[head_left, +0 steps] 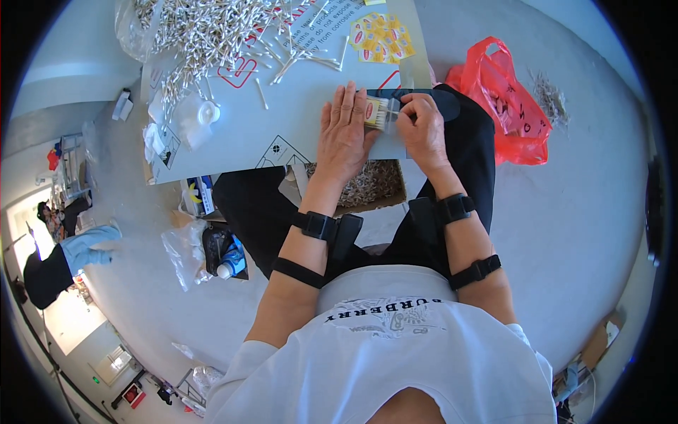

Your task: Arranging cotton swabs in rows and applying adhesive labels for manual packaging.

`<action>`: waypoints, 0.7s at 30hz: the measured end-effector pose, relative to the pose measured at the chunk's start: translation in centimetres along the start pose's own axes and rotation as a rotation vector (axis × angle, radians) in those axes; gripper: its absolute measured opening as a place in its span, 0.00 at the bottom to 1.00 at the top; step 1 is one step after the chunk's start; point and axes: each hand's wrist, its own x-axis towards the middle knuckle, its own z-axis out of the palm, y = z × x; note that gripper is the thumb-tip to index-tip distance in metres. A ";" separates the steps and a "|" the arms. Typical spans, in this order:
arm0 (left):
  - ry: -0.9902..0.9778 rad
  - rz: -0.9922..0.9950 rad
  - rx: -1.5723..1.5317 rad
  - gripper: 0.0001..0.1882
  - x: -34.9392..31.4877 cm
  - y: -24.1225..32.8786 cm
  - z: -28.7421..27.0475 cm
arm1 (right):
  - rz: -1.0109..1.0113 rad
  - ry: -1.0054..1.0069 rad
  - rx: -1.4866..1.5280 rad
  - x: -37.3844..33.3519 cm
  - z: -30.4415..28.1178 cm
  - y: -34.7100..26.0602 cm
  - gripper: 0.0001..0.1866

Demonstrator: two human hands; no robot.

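A small clear plastic packet of cotton swabs (380,115) with a yellow label lies near the right end of the sheet-covered table. My left hand (342,134) rests flat with its fingers stretched, its thumb side against the packet's left edge. At the packet's right end, the fingers of my right hand (424,131) are pinched on the clear plastic; the fingertips are partly hidden. Beyond my left hand, a big heap of loose cotton swabs (198,42) spreads over the table, with several strays nearer. Yellow printed labels (381,37) lie in a group behind the packet.
A white roll (207,113) in clear plastic sits at the table's left. Below the table edge, a cardboard box (395,185) holds loose swabs between my knees. A red plastic bag (508,106) stands on the floor at right. A person (56,261) is far left.
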 end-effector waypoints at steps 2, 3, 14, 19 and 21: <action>-0.002 -0.013 0.012 0.42 -0.2 -0.2 0.0 | 0.149 -0.048 0.049 0.4 -1.0 -0.7 0.04; -0.005 -0.020 0.026 0.42 -0.2 -0.3 0.0 | 0.299 -0.089 0.097 0.5 -1.4 -1.0 0.03; 0.018 0.001 0.006 0.41 -0.4 -0.5 0.3 | 0.488 -0.092 0.122 1.1 -9.8 -2.1 0.04; 0.002 0.020 -0.068 0.40 -0.2 -1.0 0.0 | 0.284 -0.401 0.053 -4.3 -5.7 -4.1 0.02; -0.013 0.041 -0.062 0.40 -0.1 -1.3 0.1 | 0.262 -0.480 0.088 -4.2 -3.6 -5.1 0.03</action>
